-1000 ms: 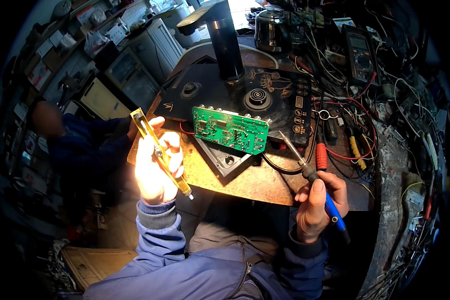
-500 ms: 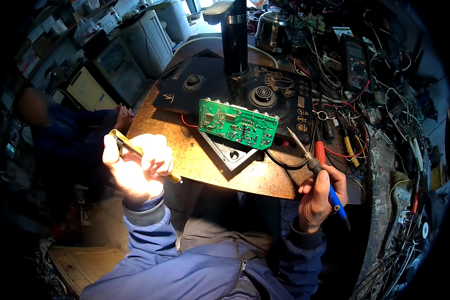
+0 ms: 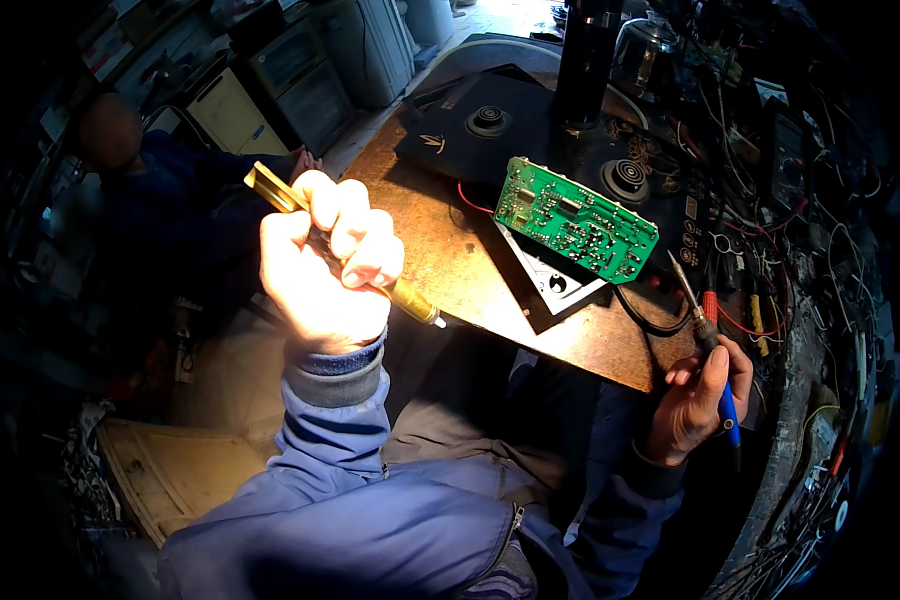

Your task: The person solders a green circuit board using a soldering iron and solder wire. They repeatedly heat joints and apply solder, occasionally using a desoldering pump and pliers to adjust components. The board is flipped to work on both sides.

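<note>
Brown surface (image 3: pixel 425 225) carries a black panel (image 3: pixel 550 140) with 2 ringed discs; before it, over a frame (image 3: pixel 555 287), tilts a green circuit board (image 3: pixel 577 220), which a bump might topple. Right hand (image 3: pixel 695 405) grasps a soldering iron (image 3: pixel 727 403); its tip, if hot, could scorch the nearby board through a stray swing. Left hand (image 3: pixel 330 240) clutches a yellow tube (image 3: pixel 415 300); slackened fingers might drop it.
</note>
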The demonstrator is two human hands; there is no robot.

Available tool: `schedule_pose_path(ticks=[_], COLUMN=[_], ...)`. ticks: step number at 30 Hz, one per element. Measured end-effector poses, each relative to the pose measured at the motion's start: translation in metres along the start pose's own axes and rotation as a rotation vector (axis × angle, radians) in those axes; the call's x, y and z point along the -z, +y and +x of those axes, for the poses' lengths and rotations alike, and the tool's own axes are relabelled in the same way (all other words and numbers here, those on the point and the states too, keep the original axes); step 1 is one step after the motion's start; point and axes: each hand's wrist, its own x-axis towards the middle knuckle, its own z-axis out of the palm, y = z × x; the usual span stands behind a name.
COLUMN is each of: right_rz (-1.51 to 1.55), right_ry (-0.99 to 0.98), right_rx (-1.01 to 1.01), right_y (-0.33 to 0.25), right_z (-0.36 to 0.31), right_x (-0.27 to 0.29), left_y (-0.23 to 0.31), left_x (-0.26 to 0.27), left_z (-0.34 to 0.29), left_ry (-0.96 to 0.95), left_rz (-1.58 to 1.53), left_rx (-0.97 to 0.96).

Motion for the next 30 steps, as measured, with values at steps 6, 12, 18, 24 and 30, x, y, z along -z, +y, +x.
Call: schedule_pose_path(ticks=[6, 12, 18, 24, 30], right_rz=[-0.028, -0.032, -0.028, 0.004, 0.001], right_ry=[0.009, -0.004, 0.009, 0.017, 0.027], right_rx=[0.004, -0.005, -0.012, -0.001, -0.009], right_y=[-0.002, -0.004, -0.002, -0.001, -0.003], right_z=[0.001, 0.000, -0.001, 0.001, 0.000], right_x=[0.000, -0.001, 0.003, 0.004, 0.004], left_y=[0.003, 0.001, 0.012, -0.001, -0.012], left_x=[0.006, 0.029, 0.046, 0.055, 0.066], left_z=[0.008, 0.014, 0.022, 0.030, 0.037], left_ry=[-0.005, 0.002, 0.095, 0.157, 0.156], left_rz=[-0.061, -0.176, -0.413, -0.507, -0.700], left_rx=[0.064, 0.052, 0.060, 0.241, 0.307])
